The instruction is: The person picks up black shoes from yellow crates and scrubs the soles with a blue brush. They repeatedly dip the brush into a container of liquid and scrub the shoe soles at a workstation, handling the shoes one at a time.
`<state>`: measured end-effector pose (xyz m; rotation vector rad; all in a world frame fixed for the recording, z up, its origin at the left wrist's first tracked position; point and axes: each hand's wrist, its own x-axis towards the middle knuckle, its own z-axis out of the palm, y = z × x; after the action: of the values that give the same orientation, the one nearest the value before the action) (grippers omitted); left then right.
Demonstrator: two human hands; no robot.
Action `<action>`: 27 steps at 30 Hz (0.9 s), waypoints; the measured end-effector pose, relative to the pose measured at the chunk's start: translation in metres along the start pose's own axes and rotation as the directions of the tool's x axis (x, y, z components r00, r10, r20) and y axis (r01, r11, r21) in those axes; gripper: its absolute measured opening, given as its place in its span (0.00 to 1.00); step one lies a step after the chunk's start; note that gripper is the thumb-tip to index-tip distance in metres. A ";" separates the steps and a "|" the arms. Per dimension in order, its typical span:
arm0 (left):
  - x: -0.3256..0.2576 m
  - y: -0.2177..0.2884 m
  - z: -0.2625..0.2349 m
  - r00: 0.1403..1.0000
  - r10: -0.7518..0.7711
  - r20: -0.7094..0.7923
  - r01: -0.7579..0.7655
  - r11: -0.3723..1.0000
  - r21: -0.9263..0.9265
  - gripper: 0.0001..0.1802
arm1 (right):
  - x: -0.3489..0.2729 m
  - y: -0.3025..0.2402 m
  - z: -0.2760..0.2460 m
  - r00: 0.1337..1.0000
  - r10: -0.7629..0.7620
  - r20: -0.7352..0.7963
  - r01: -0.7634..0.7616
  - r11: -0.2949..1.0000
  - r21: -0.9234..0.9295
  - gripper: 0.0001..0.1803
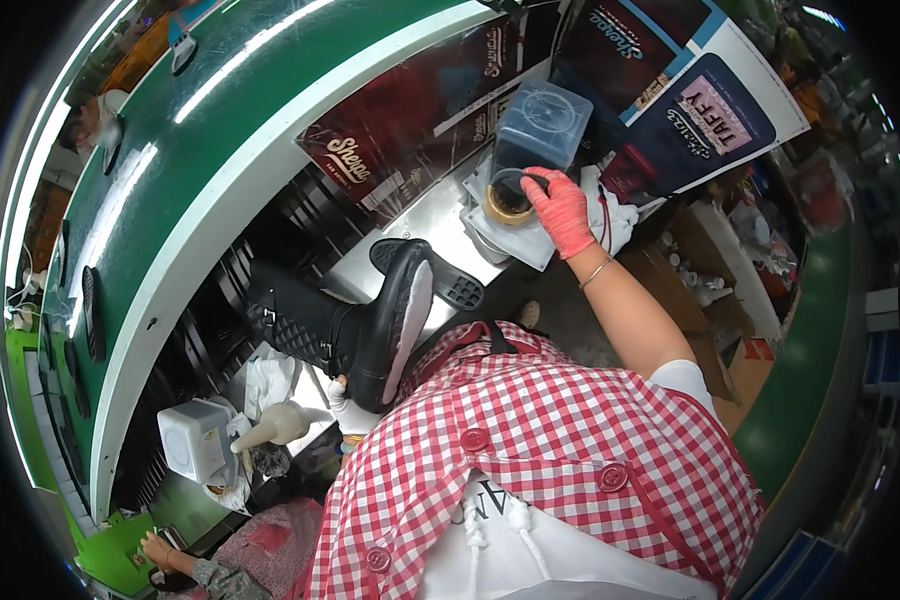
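The right hand (pixel 562 210), in a pink glove, reaches forward with its fingers (pixel 538 185) curled over the far rim of a roll of brown tape (pixel 508 203). The fingertips hook onto the top edge of the roll while the thumb side is hidden behind the palm, so the grip looks narrow and closed on the roll, which lies flat under the fingers with its open centre facing up. The roll sits on a light grey block (pixel 515 240) at the far right part of the steel work surface (pixel 410 225). Just beyond the roll, touching or nearly touching it, stands a clear plastic box (pixel 542 125). A white cloth (pixel 618 215) is bunched just right of the gloved hand. A thin bangle (pixel 596 272) circles the right wrist.

The left hand (pixel 342 392), in a white glove, is tucked at the near edge of the surface beneath the shaft of a black boot (pixel 370 320); whether its fingers clasp the boot cannot be told, since the boot covers most of them. The boot lies tilted on the surface, sole toward the far side, its pale lining showing. A black shoe sole (pixel 450 280) lies just beside it, between boot and tape. A green conveyor belt (pixel 170 160) curves along the left, dark printed cartons (pixel 420 110) lean behind the surface, and a cream squeeze bottle (pixel 275 428) stands at the near left corner.
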<state>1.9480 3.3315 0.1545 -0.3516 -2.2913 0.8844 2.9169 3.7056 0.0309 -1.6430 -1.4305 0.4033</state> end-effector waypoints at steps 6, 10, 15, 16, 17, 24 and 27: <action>-0.012 0.016 0.002 0.996 0.087 -0.012 -0.086 0.996 0.036 0.10 | 0.003 0.000 -0.011 0.972 0.223 0.075 -0.234 0.951 0.204 0.13; -0.020 0.020 0.003 0.990 0.136 -0.026 -0.134 0.989 0.068 0.10 | -0.008 0.011 -0.003 0.982 0.140 0.129 -0.152 0.984 0.088 0.13; -0.031 0.022 0.004 0.976 0.213 -0.055 -0.204 0.970 0.129 0.10 | -0.029 0.011 -0.003 0.959 -0.077 0.272 0.098 0.993 -0.065 0.13; -0.032 0.023 0.003 0.971 0.231 -0.066 -0.220 0.965 0.144 0.10 | -0.030 0.014 -0.003 0.969 -0.076 0.237 0.085 0.996 -0.028 0.12; -0.033 0.025 0.002 0.966 0.249 -0.073 -0.235 0.959 0.161 0.10 | -0.031 0.019 -0.004 0.977 -0.072 0.202 0.072 0.997 0.008 0.12; -0.047 0.021 0.000 0.878 0.447 -0.174 -0.359 0.853 0.379 0.10 | -0.018 0.015 -0.034 0.874 0.446 0.192 -0.458 0.624 0.633 0.10; -0.047 0.017 -0.007 0.768 0.591 -0.247 -0.380 0.731 0.567 0.10 | -0.020 -0.023 -0.051 0.921 0.339 0.192 -0.326 0.400 0.856 0.09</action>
<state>1.9883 3.3257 0.1245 -0.8641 -1.5108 1.4617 2.9349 3.6655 0.0710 -0.9935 -0.5949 1.1558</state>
